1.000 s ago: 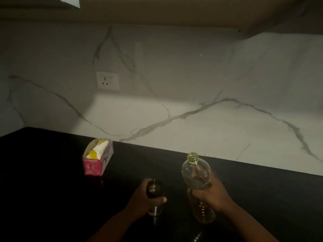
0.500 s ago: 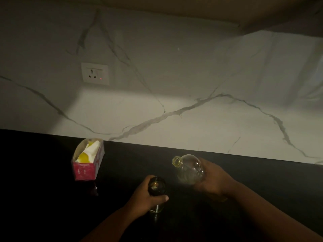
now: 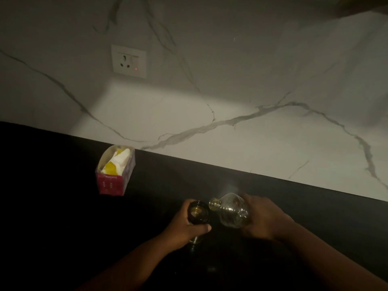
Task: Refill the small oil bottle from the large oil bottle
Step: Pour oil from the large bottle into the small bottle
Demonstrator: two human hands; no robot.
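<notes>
The small oil bottle stands upright on the black counter, its dark round mouth facing up toward the camera. The left hand grips it from the left side: the fingers curl round the far side of the glass and the thumb lies across the near side, just under the rim, so the bottle sits wholly inside the hand's curl with only its mouth and a short stretch of its lower body showing.

The large oil bottle is held off the counter in the right hand, which wraps round its wide body from the right (the lower part of the bottle is hidden behind the palm). Its long axis lies nearly level, running from right to left, with the neck tipped slightly down. Its open, yellow-ringed mouth points left and sits just beside the right edge of the small bottle's rim. In the dim light no stream of oil can be made out.

Well to the left stands a red carton with white and yellow contents, near the marble wall, which carries a white socket.
</notes>
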